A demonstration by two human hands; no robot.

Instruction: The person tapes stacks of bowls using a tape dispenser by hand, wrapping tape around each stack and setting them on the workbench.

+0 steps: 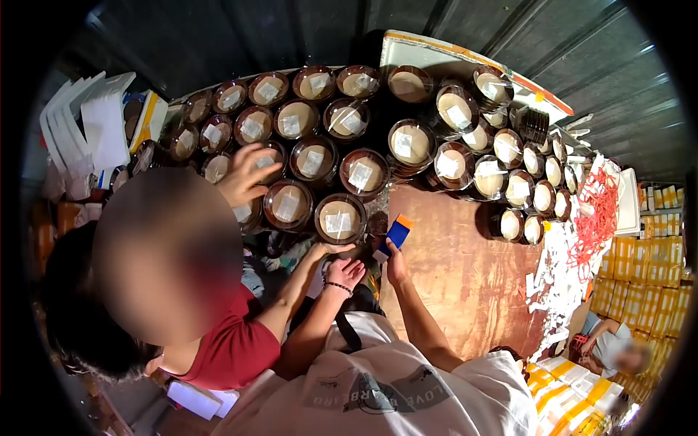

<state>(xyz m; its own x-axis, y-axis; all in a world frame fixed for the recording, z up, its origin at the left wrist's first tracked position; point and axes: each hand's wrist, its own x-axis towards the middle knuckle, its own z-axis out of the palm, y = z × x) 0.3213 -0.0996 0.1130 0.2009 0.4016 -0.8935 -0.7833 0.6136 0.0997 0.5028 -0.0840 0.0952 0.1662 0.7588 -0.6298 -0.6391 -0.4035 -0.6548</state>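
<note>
Brown wooden tabletop (pixel 443 291) lies at 4 o'clock. Round, film-wrapped brown tubs (pixel 313 161), 10 to 2 o'clock, stand stacked, mostly white-labelled; what's left is unclear. At 6, the open left hand (pixel 345 275) faces up; the right hand (pixel 397 267) grips a blue-and-orange box (pixel 395 236) at 4.
</note>
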